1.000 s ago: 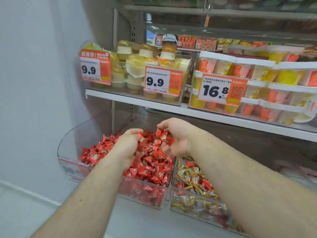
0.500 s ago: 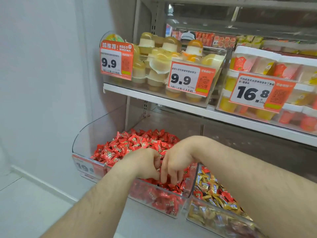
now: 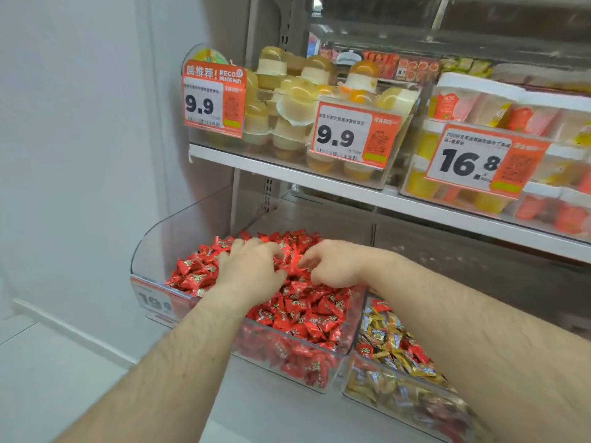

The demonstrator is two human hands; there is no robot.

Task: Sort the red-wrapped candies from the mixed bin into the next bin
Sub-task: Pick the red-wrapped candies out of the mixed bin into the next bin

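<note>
Your left hand (image 3: 252,276) and right hand (image 3: 332,266), clutching candies a second ago, now lie released, fingers spread on the red-wrapped candies (image 3: 297,310) in the clear plastic left bin (image 3: 289,362); that handful is delivered, so the mixed bin (image 3: 396,394) awaits another pick.

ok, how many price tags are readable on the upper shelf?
3. A 9.9 tag at the left end, a second 9.9 tag on the middle bin, and a 16.8 tag to the right. More may lie beyond the frame's right edge.

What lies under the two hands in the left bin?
Red-wrapped candies fill the clear bin. The left hand and right hand cover the pile's middle; whatever their fingers hold is hidden.
</note>
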